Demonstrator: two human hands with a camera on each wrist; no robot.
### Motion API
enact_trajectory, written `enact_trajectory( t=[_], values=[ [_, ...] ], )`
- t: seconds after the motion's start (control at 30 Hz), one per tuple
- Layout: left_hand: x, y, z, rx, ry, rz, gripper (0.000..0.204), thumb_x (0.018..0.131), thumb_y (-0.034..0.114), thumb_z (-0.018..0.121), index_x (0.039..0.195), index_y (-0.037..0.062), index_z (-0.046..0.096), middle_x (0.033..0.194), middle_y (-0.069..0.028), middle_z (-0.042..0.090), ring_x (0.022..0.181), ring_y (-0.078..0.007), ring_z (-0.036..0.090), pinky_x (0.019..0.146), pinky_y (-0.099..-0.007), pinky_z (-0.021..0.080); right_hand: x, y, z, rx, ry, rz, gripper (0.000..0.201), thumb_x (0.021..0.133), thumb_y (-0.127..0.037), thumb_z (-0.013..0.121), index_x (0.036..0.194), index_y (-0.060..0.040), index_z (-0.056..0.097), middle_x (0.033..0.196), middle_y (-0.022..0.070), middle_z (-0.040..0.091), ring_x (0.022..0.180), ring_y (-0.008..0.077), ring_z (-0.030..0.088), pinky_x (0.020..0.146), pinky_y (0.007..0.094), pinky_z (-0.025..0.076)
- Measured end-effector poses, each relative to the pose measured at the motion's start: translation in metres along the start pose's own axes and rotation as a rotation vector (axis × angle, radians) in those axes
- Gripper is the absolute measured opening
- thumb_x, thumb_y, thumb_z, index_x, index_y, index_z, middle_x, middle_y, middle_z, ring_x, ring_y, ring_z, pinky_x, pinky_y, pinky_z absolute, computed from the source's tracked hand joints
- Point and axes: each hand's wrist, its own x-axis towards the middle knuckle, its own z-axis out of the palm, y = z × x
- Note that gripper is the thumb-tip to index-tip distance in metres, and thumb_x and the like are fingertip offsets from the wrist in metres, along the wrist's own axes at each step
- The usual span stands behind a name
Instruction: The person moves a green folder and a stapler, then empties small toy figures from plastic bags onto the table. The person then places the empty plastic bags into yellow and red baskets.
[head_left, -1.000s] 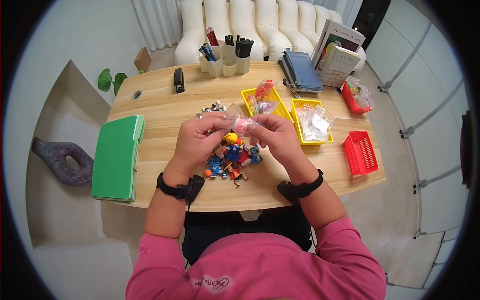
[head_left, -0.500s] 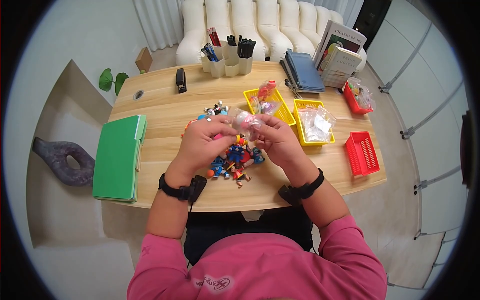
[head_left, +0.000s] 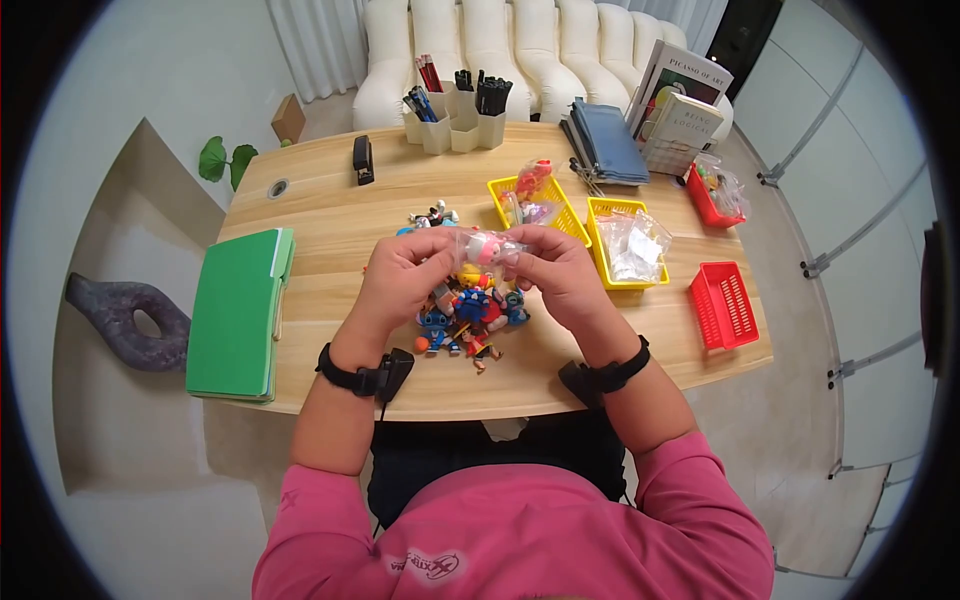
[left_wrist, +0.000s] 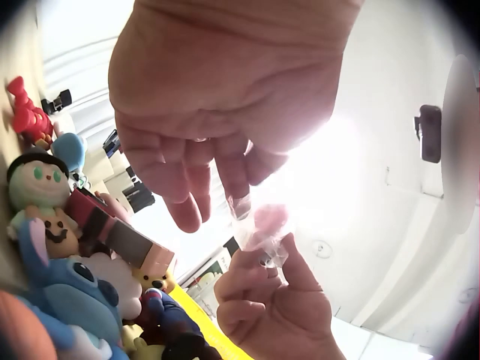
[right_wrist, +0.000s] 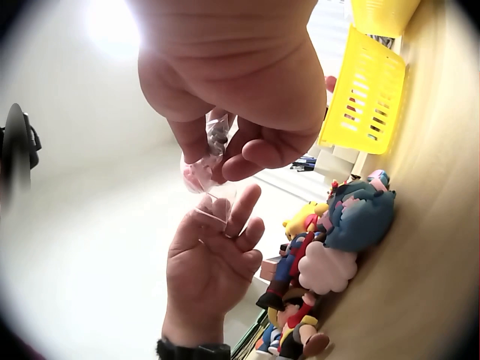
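Note:
A clear plastic bag with a small pink-and-white toy figure (head_left: pixel 486 248) inside is held up over the toy pile. My left hand (head_left: pixel 400 285) pinches the bag's left edge between thumb and fingers. On the other side, my right hand (head_left: pixel 562 275) grips the bag between thumb and forefinger, close against the figure. Below both hands lies a heap of small toy figures (head_left: pixel 470 305), among them a blue long-eared figure (left_wrist: pixel 71 292) and a yellow bear (right_wrist: pixel 304 219). The hands hide part of the heap.
Behind the right hand stand a yellow basket (head_left: pixel 572 232) with bagged toys and a second yellow basket (head_left: pixel 632 287) with clear bags. Two red baskets (head_left: pixel 725 320) line the right side. A green folder (head_left: pixel 235 320) lies left; a stapler (head_left: pixel 362 160) and pen holders (head_left: pixel 462 135) stand farther back.
Half a second ago my left fingers were lower and off the bag; now they pinch its left edge again. The bagged figure has turned and come slightly down, with my right hand keeping its hold.

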Motion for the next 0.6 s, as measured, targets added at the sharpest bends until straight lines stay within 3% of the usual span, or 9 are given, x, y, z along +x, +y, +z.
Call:
enact_trajectory(
  t=[0.03,0.1,0.23,0.3,0.43,0.5,0.57,0.6],
  values=[
    [-0.001,0.007,0.002,0.001,0.000,0.002,0.030,0.099,0.010,0.070,0.126,-0.0024,0.073,0.102,-0.0040,0.075,0.083,-0.0055,0.063,0.069,-0.0231,0.051,-0.002,-0.003,0.003,-0.049,0.026,-0.009,0.030,0.095,-0.015,0.080,0.121,-0.0021,0.073,0.100,0.0052,0.075,0.082,0.0077,0.067,0.065,0.0199,0.048],
    [-0.003,0.024,0.005,-0.076,-0.050,-0.158,0.033,0.097,0.009,0.074,0.129,0.0001,0.072,0.096,-0.0012,0.075,0.073,-0.0026,0.060,0.060,-0.0200,0.048,-0.001,-0.004,0.006,-0.097,0.054,-0.021,0.030,0.095,-0.015,0.080,0.122,-0.0015,0.074,0.099,0.0050,0.076,0.083,0.0075,0.067,0.067,0.0200,0.049],
    [-0.004,0.023,0.009,-0.058,-0.082,-0.173,0.037,0.096,0.010,0.077,0.131,-0.0001,0.070,0.094,-0.0003,0.075,0.067,-0.0013,0.059,0.054,-0.0186,0.047,-0.003,-0.003,0.010,-0.160,0.007,-0.061,0.034,0.095,-0.012,0.080,0.126,0.0007,0.073,0.104,0.0055,0.077,0.091,0.0092,0.070,0.078,0.0233,0.056],
    [-0.004,0.021,0.007,-0.056,-0.064,-0.255,0.038,0.093,0.009,0.081,0.129,-0.0012,0.072,0.114,-0.0081,0.075,0.092,-0.0099,0.070,0.067,-0.0223,0.059,-0.003,-0.004,0.012,-0.167,-0.034,-0.038,0.034,0.095,-0.010,0.080,0.126,0.0013,0.072,0.106,0.0062,0.077,0.094,0.0101,0.071,0.083,0.0247,0.058],
    [-0.003,0.023,0.003,-0.138,-0.040,-0.237,0.036,0.094,0.013,0.080,0.127,-0.0013,0.073,0.109,-0.0063,0.077,0.086,-0.0078,0.069,0.065,-0.0222,0.056,-0.003,-0.004,0.010,-0.138,0.022,-0.044,0.034,0.094,-0.009,0.080,0.125,0.0024,0.072,0.106,0.0071,0.077,0.096,0.0109,0.072,0.085,0.0260,0.059],
    [-0.001,0.022,-0.007,-0.208,0.079,-0.160,0.034,0.097,0.019,0.078,0.124,-0.0009,0.074,0.104,-0.0054,0.077,0.083,-0.0063,0.068,0.064,-0.0216,0.053,-0.003,-0.005,0.004,-0.157,0.056,-0.051,0.034,0.094,-0.008,0.081,0.125,0.0023,0.072,0.105,0.0067,0.077,0.094,0.0106,0.071,0.083,0.0258,0.058],
    [0.003,0.016,-0.025,-0.122,0.177,-0.223,0.030,0.099,0.022,0.075,0.120,0.0006,0.075,0.098,-0.0042,0.078,0.084,-0.0064,0.068,0.063,-0.0205,0.049,-0.001,-0.005,-0.005,-0.176,0.222,-0.125,0.034,0.093,-0.006,0.080,0.125,0.0020,0.072,0.102,0.0053,0.076,0.091,0.0093,0.070,0.078,0.0246,0.056],
    [0.005,0.018,-0.031,-0.073,0.318,-0.269,0.028,0.099,0.022,0.074,0.116,0.0000,0.076,0.096,-0.0041,0.077,0.080,-0.0068,0.068,0.063,-0.0209,0.049,0.003,-0.002,-0.006,-0.079,0.296,-0.169,0.032,0.093,-0.007,0.079,0.123,0.0008,0.072,0.099,0.0049,0.076,0.084,0.0082,0.068,0.070,0.0225,0.052]
  ],
)
